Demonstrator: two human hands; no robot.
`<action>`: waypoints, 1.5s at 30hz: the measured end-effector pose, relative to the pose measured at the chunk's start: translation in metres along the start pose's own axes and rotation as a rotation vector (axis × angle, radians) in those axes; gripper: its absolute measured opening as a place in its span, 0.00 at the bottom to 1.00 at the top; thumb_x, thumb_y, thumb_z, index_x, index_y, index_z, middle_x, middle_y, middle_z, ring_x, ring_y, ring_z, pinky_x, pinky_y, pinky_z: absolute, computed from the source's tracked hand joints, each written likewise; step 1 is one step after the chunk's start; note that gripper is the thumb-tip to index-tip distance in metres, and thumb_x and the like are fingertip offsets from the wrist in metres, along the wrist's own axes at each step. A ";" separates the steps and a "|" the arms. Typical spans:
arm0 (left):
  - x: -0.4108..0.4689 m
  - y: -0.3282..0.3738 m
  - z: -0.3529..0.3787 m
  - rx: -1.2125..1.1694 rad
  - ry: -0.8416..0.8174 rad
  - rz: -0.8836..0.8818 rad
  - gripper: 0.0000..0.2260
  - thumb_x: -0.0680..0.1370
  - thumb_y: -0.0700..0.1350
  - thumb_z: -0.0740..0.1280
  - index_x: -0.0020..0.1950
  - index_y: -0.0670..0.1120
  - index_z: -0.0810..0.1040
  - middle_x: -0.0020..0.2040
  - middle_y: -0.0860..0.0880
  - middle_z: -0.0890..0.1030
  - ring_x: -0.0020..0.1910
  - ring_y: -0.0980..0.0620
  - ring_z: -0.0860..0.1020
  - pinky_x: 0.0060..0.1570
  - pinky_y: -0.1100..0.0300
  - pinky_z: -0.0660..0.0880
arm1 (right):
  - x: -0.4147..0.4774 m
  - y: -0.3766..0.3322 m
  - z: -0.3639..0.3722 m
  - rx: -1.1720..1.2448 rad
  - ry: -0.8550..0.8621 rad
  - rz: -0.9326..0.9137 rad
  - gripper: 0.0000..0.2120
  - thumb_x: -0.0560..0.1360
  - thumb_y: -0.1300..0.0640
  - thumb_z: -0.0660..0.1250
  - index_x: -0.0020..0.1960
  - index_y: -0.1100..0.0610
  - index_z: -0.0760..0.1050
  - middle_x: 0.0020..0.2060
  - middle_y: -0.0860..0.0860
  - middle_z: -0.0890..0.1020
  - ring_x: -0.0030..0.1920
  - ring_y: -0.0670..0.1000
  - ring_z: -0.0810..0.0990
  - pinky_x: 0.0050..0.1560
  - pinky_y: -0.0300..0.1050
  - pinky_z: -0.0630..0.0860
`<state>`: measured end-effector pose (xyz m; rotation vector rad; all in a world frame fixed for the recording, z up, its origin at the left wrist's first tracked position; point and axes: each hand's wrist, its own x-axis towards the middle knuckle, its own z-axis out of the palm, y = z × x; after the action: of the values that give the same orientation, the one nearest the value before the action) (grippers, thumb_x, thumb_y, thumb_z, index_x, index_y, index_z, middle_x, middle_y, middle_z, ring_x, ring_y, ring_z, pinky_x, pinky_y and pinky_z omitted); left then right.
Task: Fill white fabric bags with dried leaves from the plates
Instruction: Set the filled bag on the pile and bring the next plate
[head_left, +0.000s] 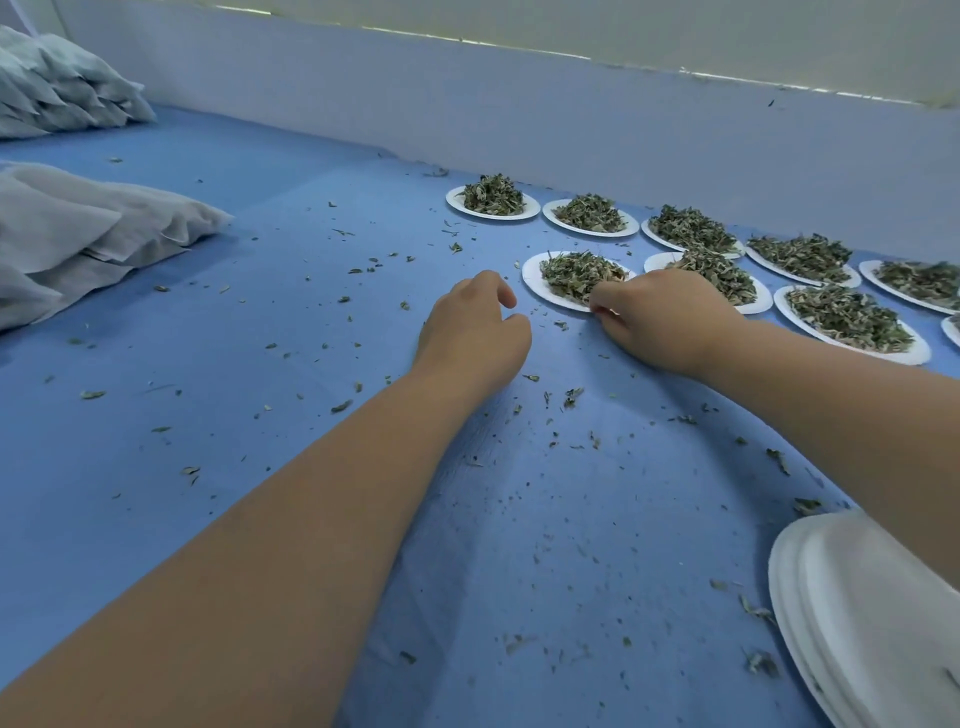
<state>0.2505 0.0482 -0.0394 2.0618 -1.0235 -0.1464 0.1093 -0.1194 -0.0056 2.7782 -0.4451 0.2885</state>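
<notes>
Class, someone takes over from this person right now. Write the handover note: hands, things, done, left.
Left hand: loosely curled, empty, over the blue mat.
Right hand: pinches the near rim of the front plate of leaves.
Empty bags lie left; filled bags stacked far left; empty plates stacked near right.
Done: some bags filled.
Left: bag the leaves from the full plates at right.
</notes>
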 end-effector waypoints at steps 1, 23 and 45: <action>0.000 0.000 -0.001 0.003 -0.003 0.000 0.11 0.79 0.46 0.60 0.61 0.51 0.73 0.59 0.54 0.73 0.54 0.51 0.72 0.47 0.57 0.66 | -0.008 -0.002 -0.004 0.009 0.006 -0.021 0.10 0.83 0.54 0.58 0.55 0.54 0.78 0.35 0.53 0.81 0.36 0.59 0.79 0.37 0.51 0.79; -0.010 0.020 0.009 -0.009 -0.184 -0.034 0.20 0.84 0.56 0.52 0.76 0.54 0.61 0.55 0.50 0.77 0.52 0.48 0.76 0.50 0.52 0.67 | -0.082 0.015 -0.005 0.868 -0.312 0.444 0.61 0.59 0.28 0.77 0.79 0.36 0.43 0.80 0.49 0.61 0.77 0.52 0.65 0.66 0.43 0.63; -0.083 0.120 0.020 -0.229 -0.063 0.249 0.06 0.81 0.48 0.58 0.50 0.56 0.74 0.44 0.61 0.85 0.18 0.59 0.67 0.21 0.66 0.65 | -0.254 0.024 -0.108 0.832 -0.099 0.605 0.53 0.55 0.22 0.75 0.72 0.23 0.51 0.71 0.33 0.69 0.66 0.37 0.66 0.63 0.46 0.64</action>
<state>0.1129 0.0531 0.0133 1.7186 -1.2325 -0.1916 -0.1510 -0.0366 0.0398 3.3628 -1.4892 0.5778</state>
